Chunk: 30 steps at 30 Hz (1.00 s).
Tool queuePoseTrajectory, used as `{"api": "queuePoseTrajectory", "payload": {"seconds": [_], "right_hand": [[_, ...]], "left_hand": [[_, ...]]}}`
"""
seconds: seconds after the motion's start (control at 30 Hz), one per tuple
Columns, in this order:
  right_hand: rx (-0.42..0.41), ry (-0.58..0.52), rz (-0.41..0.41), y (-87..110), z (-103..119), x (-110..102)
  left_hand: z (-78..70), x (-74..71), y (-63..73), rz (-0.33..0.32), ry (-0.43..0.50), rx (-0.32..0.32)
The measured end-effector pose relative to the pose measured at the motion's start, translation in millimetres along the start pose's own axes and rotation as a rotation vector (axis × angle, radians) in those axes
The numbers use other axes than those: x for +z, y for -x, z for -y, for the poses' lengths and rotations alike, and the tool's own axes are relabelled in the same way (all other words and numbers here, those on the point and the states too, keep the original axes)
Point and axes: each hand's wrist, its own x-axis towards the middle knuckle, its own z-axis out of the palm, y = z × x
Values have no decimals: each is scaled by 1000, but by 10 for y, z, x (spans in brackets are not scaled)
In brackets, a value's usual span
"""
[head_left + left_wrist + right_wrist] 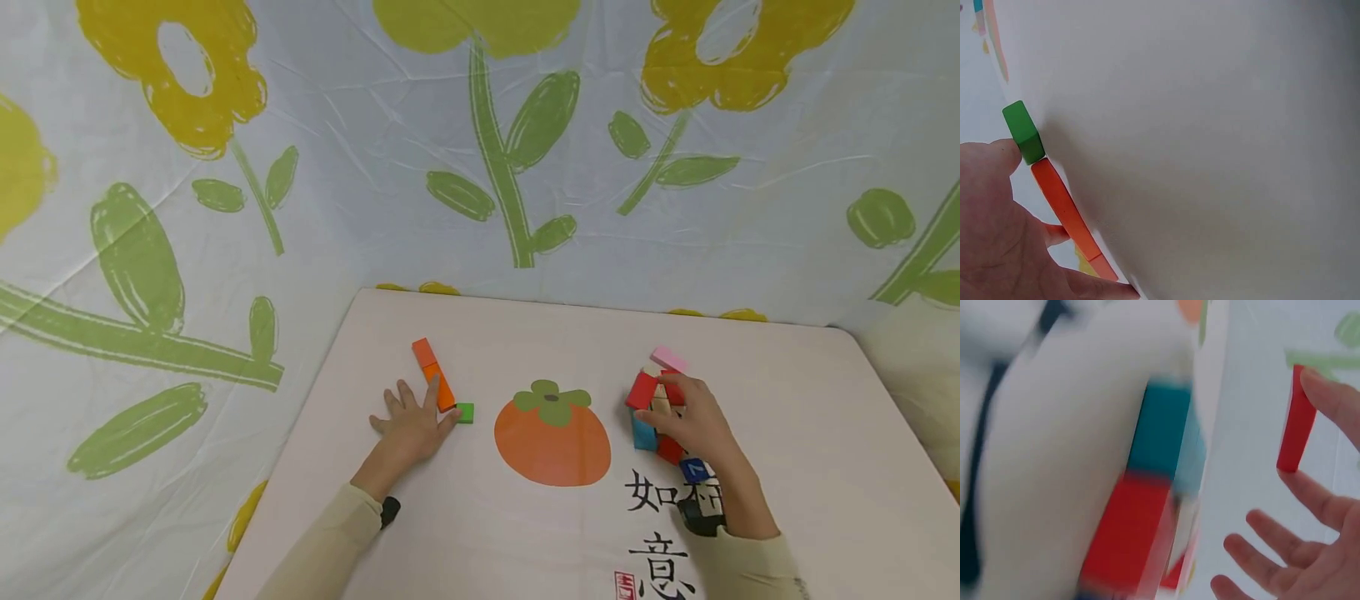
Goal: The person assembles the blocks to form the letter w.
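Observation:
Between thumb and index finger, my right hand (697,421) pinches a red block (1297,422) by its two ends, above a cluster of blocks on the table's right side. A blue block (644,430) and another red block (1129,534) lie in that cluster. On the left, my left hand (411,429) rests with fingers spread. Its thumb touches a green block (465,412), and its index finger reaches along a long orange block (439,387). A second orange block (423,352) lines up at the far end of the long one.
A pink block (668,359) lies behind the cluster, and a dark blue block (694,470) sits at its near end. The white table (487,533) bears a printed persimmon (552,442) and black characters. A flower-printed cloth (360,167) hangs behind and to the left.

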Motion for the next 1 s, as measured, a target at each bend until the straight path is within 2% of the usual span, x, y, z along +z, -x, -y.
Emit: {"api": "queuePoseTrajectory", "payload": {"seconds": [0.23, 0.43, 0.67, 0.83, 1.0], "right_hand": [[-58, -64, -29, -222, 401, 360], [-40, -116, -4, -410, 706, 692], [-36, -171, 24, -570, 918, 1026], [-26, -149, 29, -621, 1076, 1249], [-2, -54, 41, -640, 1251, 1427]], "left_hand": [[7, -9, 16, -5, -4, -2], [12, -3, 12, -4, -1, -4], [1, 0, -8, 3, 0, -7], [-2, -1, -8, 0, -5, -15], [-12, -15, 9, -1, -2, -21]]}}
